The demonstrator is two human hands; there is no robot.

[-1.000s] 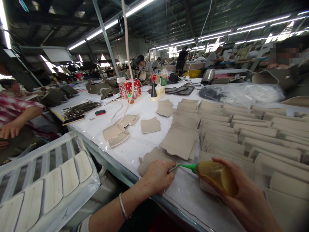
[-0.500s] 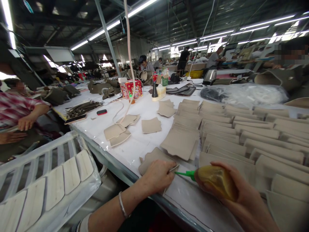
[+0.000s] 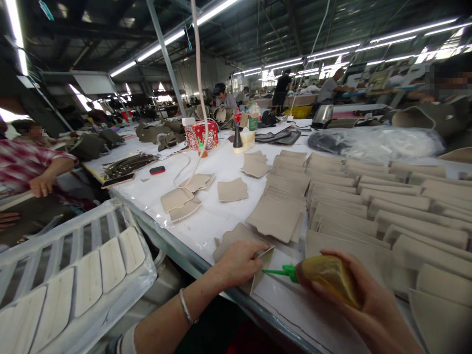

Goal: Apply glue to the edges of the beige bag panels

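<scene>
My left hand [image 3: 239, 263] pinches a beige leather piece [image 3: 262, 263] at the near edge of the white table [image 3: 191, 228], holding its flap lifted on edge. My right hand [image 3: 363, 305] is wrapped round a yellow glue bottle [image 3: 328, 278]. Its green nozzle [image 3: 276, 271] points left at the underside of the lifted flap. A second beige piece [image 3: 230, 236] lies flat just behind my left hand.
Rows of overlapping beige pieces [image 3: 368, 206] cover the table's right half. Loose pieces [image 3: 232, 190] lie in the middle, a red box [image 3: 201, 135] further back. A white rack [image 3: 73, 270] with pieces stands at left. A person in a plaid sleeve [image 3: 25, 167] sits left.
My left hand has lifted the piece's flap from flat to standing on edge. The glue bottle's nozzle has dropped lower and moved left, under the flap.
</scene>
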